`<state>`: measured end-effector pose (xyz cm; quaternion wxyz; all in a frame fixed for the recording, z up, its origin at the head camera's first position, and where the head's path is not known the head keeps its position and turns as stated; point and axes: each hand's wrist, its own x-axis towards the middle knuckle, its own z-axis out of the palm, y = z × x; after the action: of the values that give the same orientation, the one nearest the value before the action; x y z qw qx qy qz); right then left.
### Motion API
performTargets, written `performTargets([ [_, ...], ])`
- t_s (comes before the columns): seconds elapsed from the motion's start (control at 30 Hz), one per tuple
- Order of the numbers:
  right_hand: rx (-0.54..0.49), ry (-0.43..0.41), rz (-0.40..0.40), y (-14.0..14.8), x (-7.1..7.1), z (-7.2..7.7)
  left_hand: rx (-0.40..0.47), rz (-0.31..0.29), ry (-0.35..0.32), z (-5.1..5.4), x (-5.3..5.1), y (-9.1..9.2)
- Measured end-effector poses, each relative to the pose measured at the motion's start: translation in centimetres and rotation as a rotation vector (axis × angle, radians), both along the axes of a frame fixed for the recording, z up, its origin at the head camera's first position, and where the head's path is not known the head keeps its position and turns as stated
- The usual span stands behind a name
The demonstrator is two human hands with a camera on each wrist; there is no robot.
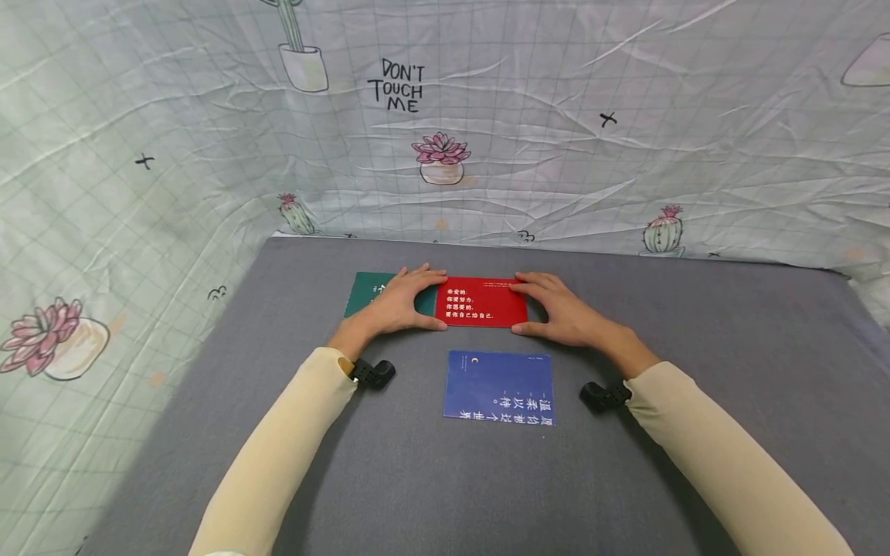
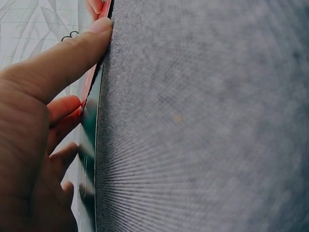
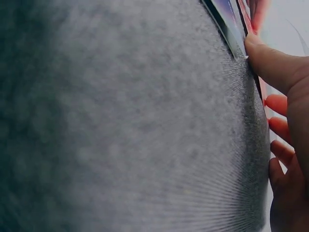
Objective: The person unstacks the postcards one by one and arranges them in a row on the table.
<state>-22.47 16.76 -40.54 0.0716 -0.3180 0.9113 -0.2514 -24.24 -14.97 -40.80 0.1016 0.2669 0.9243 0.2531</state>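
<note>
A red card (image 1: pixel 482 302) with white writing lies at the far middle of the table. My left hand (image 1: pixel 396 303) grips its left end, thumb at the near corner and forefinger at the far one. At the other end my right hand (image 1: pixel 559 309) holds it the same way. Partly under the left hand lies a green card (image 1: pixel 367 289), its right part next to or under the red one; which, I cannot tell. Nearer to me is a blue card (image 1: pixel 499 386) with white writing and a small moon. In the left wrist view the thumb (image 2: pixel 72 60) touches the red card's edge.
A grey cloth (image 1: pixel 417 479) covers the table. Behind it and to the left hangs a pale, wrinkled sheet (image 1: pixel 528 177) printed with cacti and words. Each wrist wears a small black camera (image 1: pixel 375 374).
</note>
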Motion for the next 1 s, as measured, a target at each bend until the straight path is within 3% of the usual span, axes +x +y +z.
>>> performTargets([
  [1.0,-0.003,-0.011,-0.024,-0.18,0.32,0.1,-0.029,0.0,-0.013,0.36,0.04,-0.01],
])
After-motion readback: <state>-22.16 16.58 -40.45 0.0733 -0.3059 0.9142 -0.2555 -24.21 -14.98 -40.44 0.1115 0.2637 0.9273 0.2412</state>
